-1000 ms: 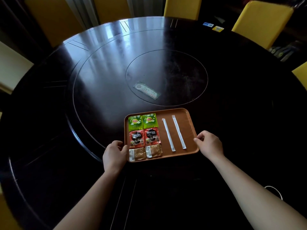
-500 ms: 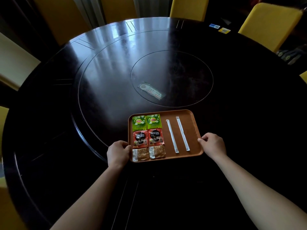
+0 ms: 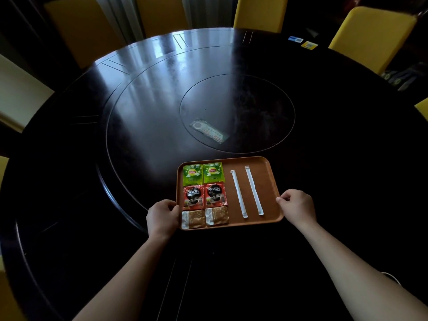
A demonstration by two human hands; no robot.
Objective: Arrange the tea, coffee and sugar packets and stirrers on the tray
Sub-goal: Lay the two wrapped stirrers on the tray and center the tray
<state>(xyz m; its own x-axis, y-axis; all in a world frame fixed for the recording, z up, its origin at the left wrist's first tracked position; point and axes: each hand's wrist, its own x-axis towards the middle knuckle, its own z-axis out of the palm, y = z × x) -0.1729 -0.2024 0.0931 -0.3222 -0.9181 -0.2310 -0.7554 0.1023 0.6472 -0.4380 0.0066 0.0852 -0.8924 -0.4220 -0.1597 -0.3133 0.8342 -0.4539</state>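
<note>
A brown tray (image 3: 266,179) lies on the dark round table. On its left half sit two green tea packets (image 3: 203,173), two red coffee packets (image 3: 205,196) below them, and two brown sugar packets (image 3: 205,218) nearest me. Two white wrapped stirrers (image 3: 246,193) lie side by side on the right half. My left hand (image 3: 162,217) grips the tray's left edge near the sugar packets. My right hand (image 3: 297,206) grips the tray's right edge.
The dark round table (image 3: 139,112) has an inset centre disc with a clear plastic packet (image 3: 209,130) on it. Two small cards (image 3: 303,42) lie at the far right edge. Yellow chairs (image 3: 370,35) surround the table. A white cable (image 3: 392,276) shows at lower right.
Both hands stay on the tray's edges. The tray has shifted slightly away from me along the table, and the view has moved with it.
</note>
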